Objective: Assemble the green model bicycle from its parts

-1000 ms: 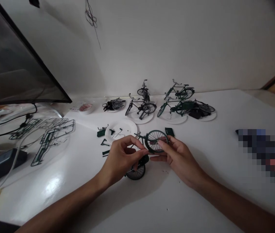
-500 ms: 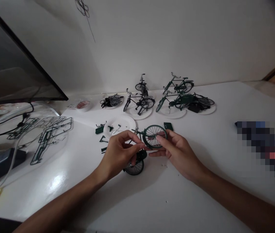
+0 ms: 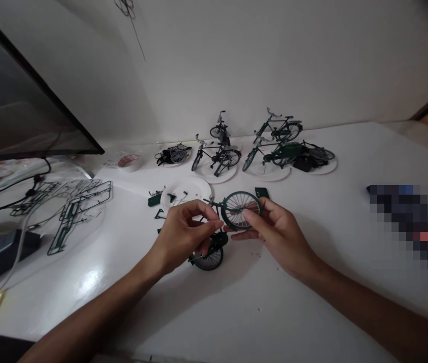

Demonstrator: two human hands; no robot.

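Small green model bicycle point(image 3: 214, 203) held between two hands above the desk point(image 3: 236, 312)

Left hand point(image 3: 181, 234) is curled nearly shut and seems to grip the frame; right hand point(image 3: 280, 234) is half open, its fingers point(image 3: 247, 215) pinching the upper spoked wheel point(image 3: 241, 192), so the model is supported from both sides. Lower wheel point(image 3: 208, 263) is close to the desk, touching or not I cannot tell. Behind lies a paper plate point(image 3: 185, 194) with small dark parts, kept together there
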